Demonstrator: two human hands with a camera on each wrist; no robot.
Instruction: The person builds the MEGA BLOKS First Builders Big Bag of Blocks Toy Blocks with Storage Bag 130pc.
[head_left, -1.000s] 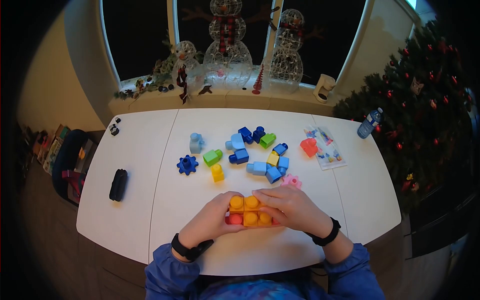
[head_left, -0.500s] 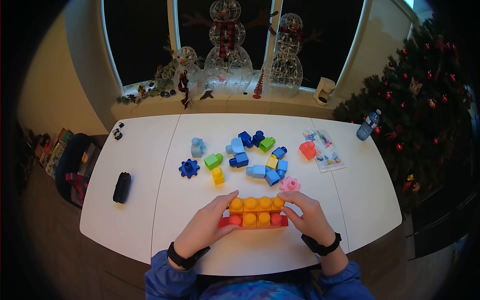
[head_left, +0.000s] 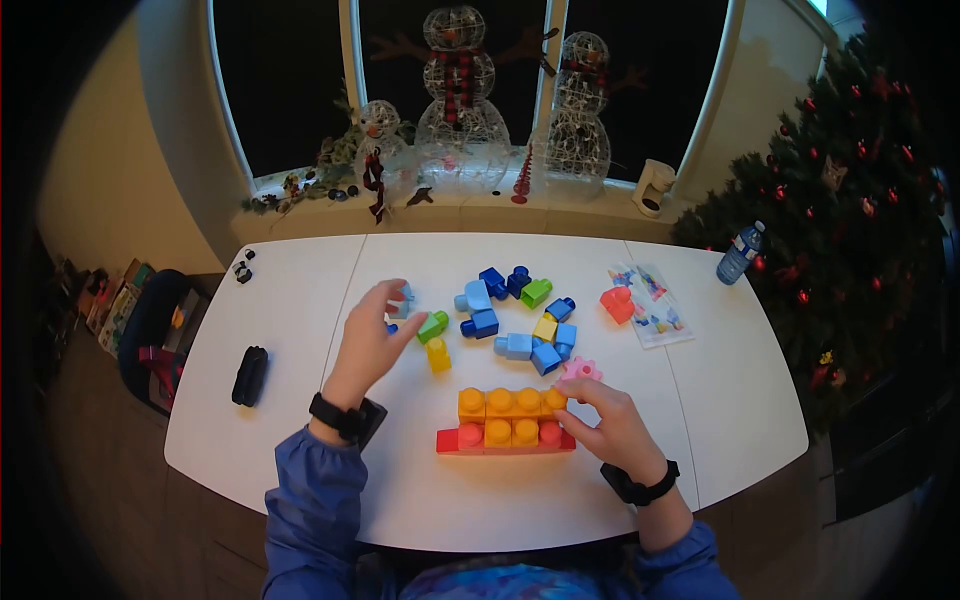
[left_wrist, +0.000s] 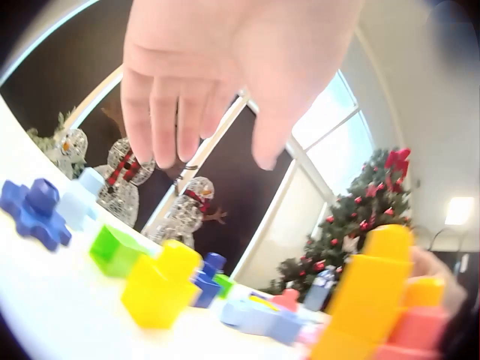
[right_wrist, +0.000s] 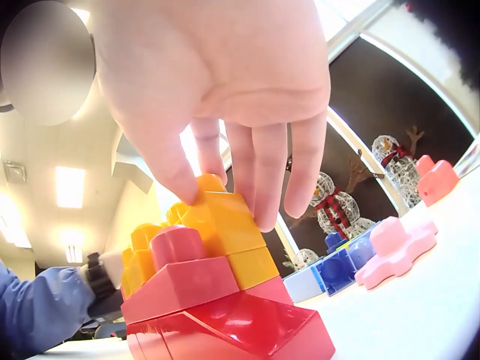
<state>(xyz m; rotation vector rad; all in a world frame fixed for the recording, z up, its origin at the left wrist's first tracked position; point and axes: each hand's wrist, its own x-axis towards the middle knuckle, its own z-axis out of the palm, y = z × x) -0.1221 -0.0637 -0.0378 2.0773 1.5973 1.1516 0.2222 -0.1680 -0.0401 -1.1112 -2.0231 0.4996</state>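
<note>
A stack of toy building blocks (head_left: 513, 404), orange-yellow studs over a red and coral base, stands near the table's front edge. At its right end my right hand (head_left: 618, 430) pinches an orange-yellow block (right_wrist: 236, 225) between thumb and fingers. My left hand (head_left: 368, 345), fingers extended and holding nothing, hovers over the loose blocks at centre left. Close to it lie a light blue block (head_left: 405, 300), partly covered by the fingers, a green block (head_left: 433, 326) and a yellow block (head_left: 438, 354). The left wrist view also shows a dark blue gear-shaped piece (left_wrist: 37, 214).
Several blue blocks (head_left: 517, 346) and a pink gear-shaped piece (head_left: 583, 370) lie beyond the stack. Farther right are a coral block (head_left: 617, 305), a printed sheet (head_left: 662, 318) and a water bottle (head_left: 740, 253). A black case (head_left: 250, 376) rests on the left.
Both hands were on the stack; the left has let go and moved forward and left over the loose blocks. The right slid to the stack's right end and stays there.
</note>
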